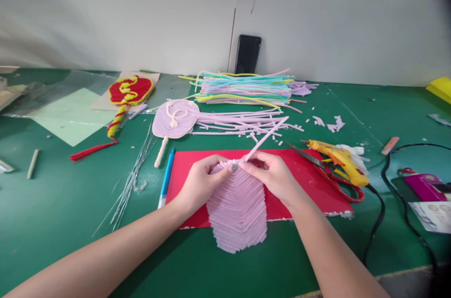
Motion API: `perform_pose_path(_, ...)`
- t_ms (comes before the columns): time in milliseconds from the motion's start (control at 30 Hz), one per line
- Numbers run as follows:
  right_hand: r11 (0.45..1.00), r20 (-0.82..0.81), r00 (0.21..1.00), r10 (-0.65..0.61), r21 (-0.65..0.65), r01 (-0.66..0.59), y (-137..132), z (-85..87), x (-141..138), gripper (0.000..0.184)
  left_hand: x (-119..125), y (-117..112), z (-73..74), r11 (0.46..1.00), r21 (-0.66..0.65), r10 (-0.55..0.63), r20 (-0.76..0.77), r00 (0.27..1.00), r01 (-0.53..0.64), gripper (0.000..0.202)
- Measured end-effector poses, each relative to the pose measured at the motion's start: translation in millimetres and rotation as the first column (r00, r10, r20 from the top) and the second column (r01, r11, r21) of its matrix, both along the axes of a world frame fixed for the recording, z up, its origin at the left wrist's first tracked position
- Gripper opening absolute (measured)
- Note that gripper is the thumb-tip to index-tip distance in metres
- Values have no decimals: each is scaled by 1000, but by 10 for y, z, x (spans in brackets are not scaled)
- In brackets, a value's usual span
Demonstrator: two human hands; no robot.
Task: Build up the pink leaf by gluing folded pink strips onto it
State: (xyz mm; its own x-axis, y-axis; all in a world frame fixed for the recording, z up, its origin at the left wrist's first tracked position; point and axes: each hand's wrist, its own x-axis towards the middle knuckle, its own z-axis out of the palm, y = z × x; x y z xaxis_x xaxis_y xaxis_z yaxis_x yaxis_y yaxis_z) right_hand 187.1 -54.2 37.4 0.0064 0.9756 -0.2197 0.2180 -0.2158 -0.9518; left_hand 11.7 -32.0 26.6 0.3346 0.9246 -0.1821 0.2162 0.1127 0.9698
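A flat lilac panel [239, 208] made of pipe cleaners laid in a V pattern hangs over the near edge of a red sheet [296, 185]. My left hand [207, 178] pinches its top left edge between thumb and fingers. My right hand [269, 171] is closed on a lilac pipe cleaner [269, 136] at the panel's top right edge; its free end points up and right. Beneath my left thumb tip is a small grey spot I cannot make out. The fingertips behind the panel are hidden.
Scissors [338, 183] and a yellow glue gun [338, 161] with a black cable lie at right. Behind are a lilac fan [178, 119], a pipe cleaner bundle [243, 89] and a leaning phone [248, 54]. Left are a blue pen [167, 176], thin wires [132, 185] and a red-yellow fan [130, 91].
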Motion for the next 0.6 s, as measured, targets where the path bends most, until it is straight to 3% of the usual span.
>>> perform_pose_path(233, 1000, -16, 1000, -12, 19, 13, -5, 32, 4, 28, -11, -1, 2, 999, 47, -26, 4, 1000, 26, 28)
perform_pose_path(600, 1000, -20, 1000, 7, 24, -7, -6, 63, 31, 26, 5, 5, -35, 999, -15, 50, 54, 997, -49, 28)
